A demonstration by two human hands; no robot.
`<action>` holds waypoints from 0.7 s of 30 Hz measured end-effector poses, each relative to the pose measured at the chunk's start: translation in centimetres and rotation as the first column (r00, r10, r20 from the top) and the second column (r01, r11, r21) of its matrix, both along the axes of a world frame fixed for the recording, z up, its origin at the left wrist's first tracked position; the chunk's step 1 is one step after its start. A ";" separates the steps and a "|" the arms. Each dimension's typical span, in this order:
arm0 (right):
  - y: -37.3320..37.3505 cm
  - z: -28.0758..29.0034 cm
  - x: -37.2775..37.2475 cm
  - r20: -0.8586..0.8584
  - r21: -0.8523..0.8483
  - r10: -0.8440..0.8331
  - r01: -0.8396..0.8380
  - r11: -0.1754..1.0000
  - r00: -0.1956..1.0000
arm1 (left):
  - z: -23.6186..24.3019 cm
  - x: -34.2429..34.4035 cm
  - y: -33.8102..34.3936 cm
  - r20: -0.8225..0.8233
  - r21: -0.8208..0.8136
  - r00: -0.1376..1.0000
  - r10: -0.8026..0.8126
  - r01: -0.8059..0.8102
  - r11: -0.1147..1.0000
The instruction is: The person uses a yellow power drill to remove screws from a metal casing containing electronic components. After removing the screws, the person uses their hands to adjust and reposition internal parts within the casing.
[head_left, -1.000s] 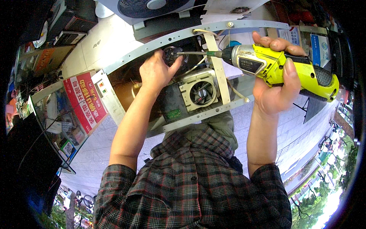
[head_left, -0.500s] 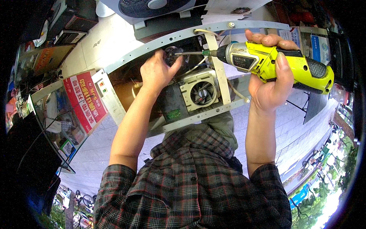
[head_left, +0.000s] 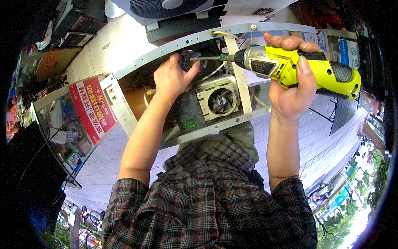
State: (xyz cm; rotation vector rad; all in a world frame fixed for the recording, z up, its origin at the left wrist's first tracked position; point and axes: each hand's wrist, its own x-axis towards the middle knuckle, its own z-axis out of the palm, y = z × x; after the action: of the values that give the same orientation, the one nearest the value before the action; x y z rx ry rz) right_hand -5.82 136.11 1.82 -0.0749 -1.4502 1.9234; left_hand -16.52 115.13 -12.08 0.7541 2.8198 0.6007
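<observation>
In my right hand (head_left: 292,79) is a yellow-green and black cordless drill (head_left: 286,68), its long bit (head_left: 209,58) pointing left into an open metal-framed machine (head_left: 153,54). My left hand (head_left: 173,76) reaches into the machine, its fingers curled round a dark round part (head_left: 190,58) at the bit's tip. Shadow and the hand itself hide much of that part, and I cannot tell exactly how the fingers hold it. Just below the bit sits a square cooling fan (head_left: 219,101) in a pale housing, beside a dark box with a small green board (head_left: 189,123).
A large fan (head_left: 172,5) stands beyond the machine. To the left are a glass display case (head_left: 62,137) and a red and white sign (head_left: 92,108). A pale crossbar (head_left: 240,83) spans the frame near the drill. Tiled floor (head_left: 319,149) lies on the right.
The drill and my right hand have shifted very slightly left and up. My left hand stays at the dark part, almost unmoved.
</observation>
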 end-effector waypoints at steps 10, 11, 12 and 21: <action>-0.5 0.4 0.3 -0.065 0.162 0.218 -0.205 0.965 0.974 | -0.6 0.1 0.1 0.058 0.028 0.998 0.027 -0.029 0.999; -0.7 0.4 0.2 -0.067 0.140 0.191 -0.180 0.974 0.979 | -0.6 0.0 0.1 0.066 0.030 0.997 0.037 -0.039 0.999; -0.6 0.4 0.2 -0.064 0.131 0.175 -0.165 0.978 0.983 | -0.5 0.0 0.2 0.099 0.022 0.994 0.043 -0.045 0.999; -0.1 -0.1 0.3 -0.063 0.045 0.106 -0.103 0.994 0.992 | -0.5 -0.2 0.4 0.141 0.026 0.988 0.063 -0.068 0.997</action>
State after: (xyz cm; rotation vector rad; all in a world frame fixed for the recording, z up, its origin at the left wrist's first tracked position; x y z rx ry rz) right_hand -5.51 136.03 1.69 0.0840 -1.4760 1.9589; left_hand -16.75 115.54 -12.55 0.6011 2.7205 0.6811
